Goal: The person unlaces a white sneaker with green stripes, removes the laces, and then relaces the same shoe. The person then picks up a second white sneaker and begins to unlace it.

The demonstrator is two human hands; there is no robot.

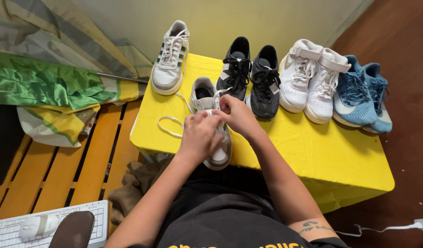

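A grey and white sneaker [219, 154] lies on the yellow table [312, 151], toe toward me. My left hand [200, 135] and my right hand [236, 115] are both over its tongue, each pinching its white lace. A loose loop of the lace [168, 126] trails to the left on the table. The matching white sneaker with green stripes [171, 59] stands behind, at the table's far left corner.
Along the far edge stand a black pair [250, 76], a white high-top pair [310, 80] and a blue pair [360, 94]. Left of the table lie orange wooden slats [60, 174], green and yellow cloth [46, 87], a white keyboard with mouse [37, 225].
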